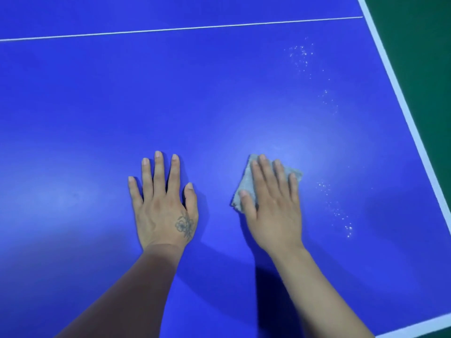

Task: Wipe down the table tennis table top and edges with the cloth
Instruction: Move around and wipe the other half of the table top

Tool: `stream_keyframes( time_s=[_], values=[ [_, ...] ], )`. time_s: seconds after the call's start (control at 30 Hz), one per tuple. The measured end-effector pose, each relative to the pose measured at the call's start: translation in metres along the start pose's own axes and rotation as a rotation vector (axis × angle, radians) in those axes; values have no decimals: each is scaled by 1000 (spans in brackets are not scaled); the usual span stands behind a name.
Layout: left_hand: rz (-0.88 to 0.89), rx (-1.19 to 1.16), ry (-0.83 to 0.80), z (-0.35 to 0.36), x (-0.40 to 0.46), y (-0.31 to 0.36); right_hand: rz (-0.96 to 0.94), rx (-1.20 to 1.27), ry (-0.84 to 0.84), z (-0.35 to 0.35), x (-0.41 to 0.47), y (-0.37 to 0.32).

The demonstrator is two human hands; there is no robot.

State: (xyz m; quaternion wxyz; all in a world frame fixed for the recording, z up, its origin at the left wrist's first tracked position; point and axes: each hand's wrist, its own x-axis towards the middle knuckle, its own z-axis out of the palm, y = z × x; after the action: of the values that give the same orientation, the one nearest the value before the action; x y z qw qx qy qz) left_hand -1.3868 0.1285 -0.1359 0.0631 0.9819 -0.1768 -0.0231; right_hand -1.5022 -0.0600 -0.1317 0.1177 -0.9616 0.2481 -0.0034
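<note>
Farthest left, the blue table top [73, 106] runs bare under a soft glare, with a thin white line [170, 29] crossing it along the far side. The left hand [163, 206] lies flat on the surface near the middle, palm down, fingers straight and slightly spread, holding nothing; a small flower tattoo sits on its back near the thumb. Just beside it, apart and not touching, the right hand [273, 203] presses flat on a small grey cloth [246, 184], fingers straight and close together on top of it, thumb lying along its left side; the cloth shows past the fingertips and to the left of the palm, most of it hidden beneath the hand. To the right of the cloth lies a scatter of pale specks [336, 208], and a second scatter [302, 57] lies farther away up the table, the two forming a loose trail roughly along the white edge stripe [400, 98], beyond which is green floor [419, 45]. The specks are the right hand's business: it is the nearer hand, and the likely next stroke is outward to the right, towards the edge. No brand, label or writing can be read anywhere.
</note>
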Motion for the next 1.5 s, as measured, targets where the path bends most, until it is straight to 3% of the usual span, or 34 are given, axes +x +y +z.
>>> stream_keyframes(
  time_s=[0.23,0.43,0.7,0.83,1.0,1.23,1.5],
  values=[
    [-7,0,23,1,1,-1,248,-22,54,3,78,2],
    [-11,-4,33,3,1,0,161,4,46,17,116,-54],
    [-6,-37,69,3,0,-1,-96,11,-13,14,-2,-57],
    [6,-43,75,1,-3,-2,-48,7,-38,4,-44,-4],
    [24,-60,84,1,-4,-4,118,23,-51,-9,-29,41],
    [71,-166,163,-5,-10,-6,228,13,-10,6,19,-8],
    [86,-173,153,-13,-69,-9,33,10,28,21,-43,-63]
  ],
)
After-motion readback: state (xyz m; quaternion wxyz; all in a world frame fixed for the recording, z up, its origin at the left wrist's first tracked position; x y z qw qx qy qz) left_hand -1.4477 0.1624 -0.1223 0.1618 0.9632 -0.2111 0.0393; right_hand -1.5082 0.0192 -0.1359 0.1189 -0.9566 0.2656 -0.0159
